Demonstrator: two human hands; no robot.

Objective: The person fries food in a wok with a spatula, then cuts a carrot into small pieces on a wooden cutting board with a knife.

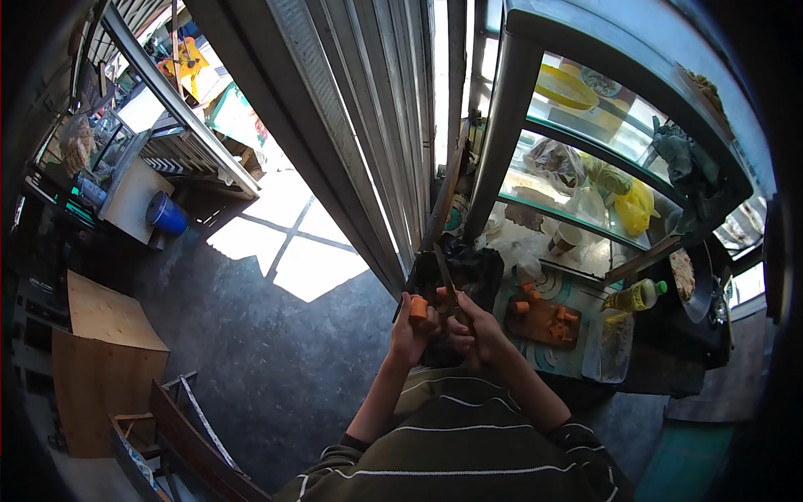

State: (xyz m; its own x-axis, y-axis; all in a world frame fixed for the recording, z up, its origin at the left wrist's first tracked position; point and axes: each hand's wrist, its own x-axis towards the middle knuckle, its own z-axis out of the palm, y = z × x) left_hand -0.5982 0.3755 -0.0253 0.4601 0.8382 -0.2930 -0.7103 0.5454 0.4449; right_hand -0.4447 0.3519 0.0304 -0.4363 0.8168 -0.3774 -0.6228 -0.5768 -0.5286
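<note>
My left hand (406,338) is closed around a thick orange piece of carrot (418,309), held up in front of my body. Close beside it, my right hand (483,328) grips a knife (444,269), its blade pointing up and away from me. Another bit of orange shows by the blade, partly covered by my fingers. Behind both hands is a black plastic bag (481,266). To the right, several carrot pieces (558,332) lie on a brown cutting board (535,333).
A clear plastic container (608,347) and a green-capped bottle (633,295) stand right of the board. Behind are a paper cup (565,240) and a glass display case (523,125) holding bags. A metal shutter (351,109) rises ahead; a pan (698,289) is far right.
</note>
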